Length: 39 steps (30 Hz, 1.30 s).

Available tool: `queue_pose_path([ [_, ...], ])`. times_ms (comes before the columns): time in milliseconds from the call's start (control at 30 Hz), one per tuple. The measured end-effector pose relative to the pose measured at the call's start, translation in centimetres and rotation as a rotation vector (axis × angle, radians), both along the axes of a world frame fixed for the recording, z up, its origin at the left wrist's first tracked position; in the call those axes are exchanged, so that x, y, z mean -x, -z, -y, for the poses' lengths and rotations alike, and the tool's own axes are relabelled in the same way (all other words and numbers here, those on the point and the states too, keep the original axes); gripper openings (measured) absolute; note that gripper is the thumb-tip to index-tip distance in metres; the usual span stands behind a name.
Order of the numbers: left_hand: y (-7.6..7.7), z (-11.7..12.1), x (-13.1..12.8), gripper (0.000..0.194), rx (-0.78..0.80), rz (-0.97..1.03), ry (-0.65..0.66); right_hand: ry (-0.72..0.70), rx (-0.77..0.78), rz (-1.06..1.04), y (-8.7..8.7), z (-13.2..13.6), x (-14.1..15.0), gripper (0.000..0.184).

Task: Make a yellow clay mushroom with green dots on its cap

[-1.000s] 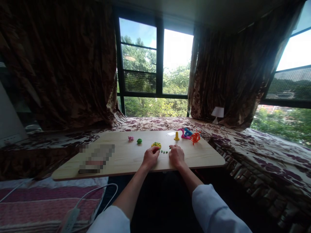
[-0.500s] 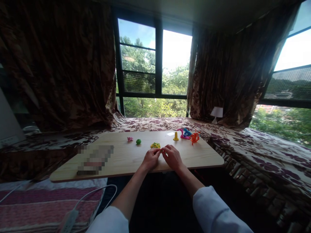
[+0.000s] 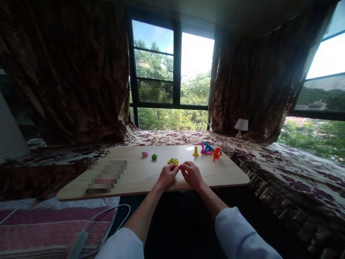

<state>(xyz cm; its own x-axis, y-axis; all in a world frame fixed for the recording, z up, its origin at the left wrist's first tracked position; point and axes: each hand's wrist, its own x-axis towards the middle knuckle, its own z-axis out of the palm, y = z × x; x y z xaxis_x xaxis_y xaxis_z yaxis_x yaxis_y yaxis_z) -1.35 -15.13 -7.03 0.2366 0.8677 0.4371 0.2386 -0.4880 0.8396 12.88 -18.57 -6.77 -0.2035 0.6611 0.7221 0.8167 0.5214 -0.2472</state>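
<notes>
Small, close work beside a spotty yellow lump (image 3: 173,161)

From here I can see a person sitting at a pale wood surface (image 3: 142,176), with both hands near the middle of it. The left hand (image 3: 168,174) and the right hand (image 3: 192,174) are close together. Their fingers are bent, and the tips come together just in front of the yellow lump. The tips look nearly closed, but they are so small that I cannot tell if they hold anything. The lump has green spots all over and sits just past the left hand. I cannot tell if that hand touches it.

To the left of the lump are a little green lump (image 3: 154,157) and, farther over, a pink one (image 3: 145,154). To the right stands a yellow toy shaped like a bell (image 3: 195,151). Next to it is a bunch of bright things: a purply-pink toy (image 3: 202,148), a blue toy (image 3: 207,146) and a spiky orange toy (image 3: 216,153). A flat white piece (image 3: 189,149) lies behind the bell shape. On the left side is something all blurry (image 3: 107,176). A white lamp (image 3: 242,125) stands by the curtain (image 3: 231,82).
</notes>
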Motion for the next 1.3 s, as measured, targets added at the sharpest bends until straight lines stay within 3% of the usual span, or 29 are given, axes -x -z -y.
queue_pose_path([
  [200, 0.3, -0.1, 0.0, 0.023, 0.009, -0.017, -0.006, 0.019, 0.029, -0.011, 0.4, -0.4, 0.2, 0.014],
  [433, 0.6, -0.3, 0.0, 0.023, -0.028, -0.019, -0.035, 0.244, 0.091, -0.072, 1.2, -3.1, -2.1, 0.019],
  [567, 1.3, -0.8, 0.1, 0.027, -0.036, -0.002, -0.068, 0.289, 0.147, -0.034, 1.4, -4.3, -3.6, 0.02],
  [767, 1.9, -1.5, -0.1, 0.022, -0.043, 0.018, -0.072, 0.268, 0.184, 0.03, 1.4, -4.5, -3.6, 0.017],
  [1033, 2.0, -1.5, 0.1, 0.024, -0.053, 0.026, -0.075, 0.203, 0.113, 0.021, 1.0, -3.8, -3.4, 0.025],
  [1300, 1.3, -1.0, 0.2, 0.029, -0.073, 0.009, -0.041, 0.034, 0.026, 0.015, 0.5, -1.4, -0.6, 0.024],
])
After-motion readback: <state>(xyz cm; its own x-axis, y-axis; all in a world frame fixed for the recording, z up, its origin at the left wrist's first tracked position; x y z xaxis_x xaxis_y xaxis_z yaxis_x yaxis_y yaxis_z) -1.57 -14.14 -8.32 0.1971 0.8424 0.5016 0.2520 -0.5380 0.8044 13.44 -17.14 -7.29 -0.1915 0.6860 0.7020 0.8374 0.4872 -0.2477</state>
